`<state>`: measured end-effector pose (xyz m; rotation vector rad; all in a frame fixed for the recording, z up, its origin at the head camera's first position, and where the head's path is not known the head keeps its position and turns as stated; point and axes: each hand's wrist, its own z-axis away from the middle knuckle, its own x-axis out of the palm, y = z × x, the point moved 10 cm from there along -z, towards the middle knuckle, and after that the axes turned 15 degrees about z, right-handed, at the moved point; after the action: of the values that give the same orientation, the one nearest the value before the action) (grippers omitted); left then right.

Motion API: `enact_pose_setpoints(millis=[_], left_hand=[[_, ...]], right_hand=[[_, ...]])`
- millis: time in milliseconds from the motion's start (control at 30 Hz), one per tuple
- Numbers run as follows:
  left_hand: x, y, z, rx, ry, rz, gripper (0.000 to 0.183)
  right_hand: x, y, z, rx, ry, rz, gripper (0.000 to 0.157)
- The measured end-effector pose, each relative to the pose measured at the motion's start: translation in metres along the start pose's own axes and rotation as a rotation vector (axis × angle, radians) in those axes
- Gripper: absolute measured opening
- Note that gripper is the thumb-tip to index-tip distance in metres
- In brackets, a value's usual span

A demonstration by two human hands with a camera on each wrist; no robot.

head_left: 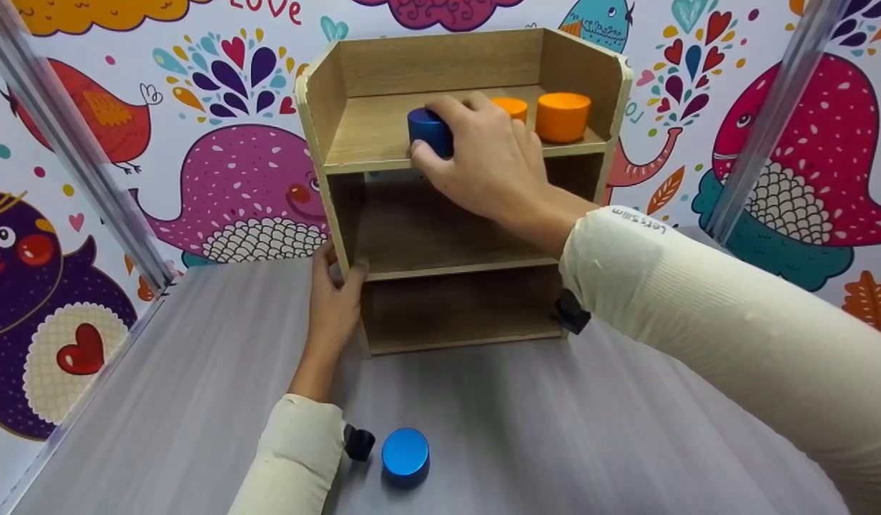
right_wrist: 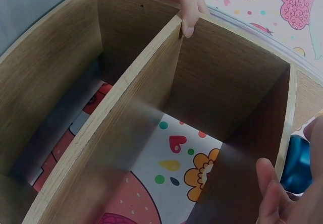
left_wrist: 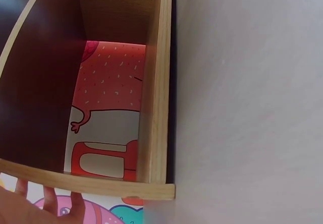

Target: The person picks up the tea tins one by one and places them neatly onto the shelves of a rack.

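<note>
My right hand (head_left: 487, 154) pinches a dark blue round block (head_left: 427, 132) between thumb and fingers, at the front of the top tier of a wooden shelf (head_left: 440, 275). In the right wrist view the blue block (right_wrist: 297, 166) sits beside the shelf's top board, partly hidden by my hand. Around the shelf's left side panel, my left hand (head_left: 333, 311) grips the edge, thumb in front and fingers behind. Two orange round blocks stand at the right of the top tier: one (head_left: 563, 118) in full view, the other (head_left: 510, 107) partly hidden by my right hand.
A lighter blue round block (head_left: 405, 458) stands on the grey table (head_left: 219, 400), near my left wrist. The shelf's two lower compartments hold nothing visible and have open backs. Behind it rises a patterned wall (head_left: 247, 172) with metal posts (head_left: 76, 143) at the corners.
</note>
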<state>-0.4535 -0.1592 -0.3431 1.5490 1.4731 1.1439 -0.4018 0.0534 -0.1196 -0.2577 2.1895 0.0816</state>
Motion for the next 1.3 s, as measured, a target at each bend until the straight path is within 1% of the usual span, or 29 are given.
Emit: enact_pose_setpoints(millis=[367,600,667,767,833,900,967,1033,1100,1167,1300], left_hand=[[0.001,0.001,0.001,0.015,0.013,0.008,0.059],[0.002,0.0,0.002,0.005,0.005,-0.002,0.059],[0.002,0.0,0.002,0.005,0.003,-0.001,0.058],[0.002,-0.001,0.002,0.005,0.001,0.006,0.057],[0.002,-0.001,0.002,0.0,0.003,0.005,0.058],[0.002,-0.001,0.002,-0.004,0.006,-0.001,0.059],[0.001,-0.002,0.002,-0.006,0.009,-0.011,0.059],[0.001,-0.001,0.002,-0.004,0.01,-0.015,0.06],[0.001,0.0,0.001,0.001,0.01,-0.011,0.06],[0.001,0.001,0.001,0.015,0.012,-0.004,0.06],[0.0,0.004,0.001,0.046,0.018,-0.003,0.059]], right_hand=[[0.0,0.004,0.004,-0.021,0.036,-0.045,0.056],[-0.003,0.008,0.007,-0.021,0.055,-0.046,0.059],[-0.006,0.008,0.009,-0.033,0.074,-0.03,0.06],[-0.014,0.006,0.017,-0.089,0.14,0.019,0.064],[-0.02,0.002,0.027,-0.145,0.2,0.044,0.066],[-0.025,-0.004,0.04,-0.211,0.264,0.06,0.066],[-0.029,-0.013,0.057,-0.28,0.321,0.059,0.066],[-0.028,-0.022,0.076,-0.352,0.356,0.062,0.066],[-0.023,-0.031,0.097,-0.417,0.36,0.07,0.065],[-0.014,-0.038,0.115,-0.467,0.331,0.076,0.065],[0.006,-0.041,0.139,-0.498,0.255,0.086,0.061]])
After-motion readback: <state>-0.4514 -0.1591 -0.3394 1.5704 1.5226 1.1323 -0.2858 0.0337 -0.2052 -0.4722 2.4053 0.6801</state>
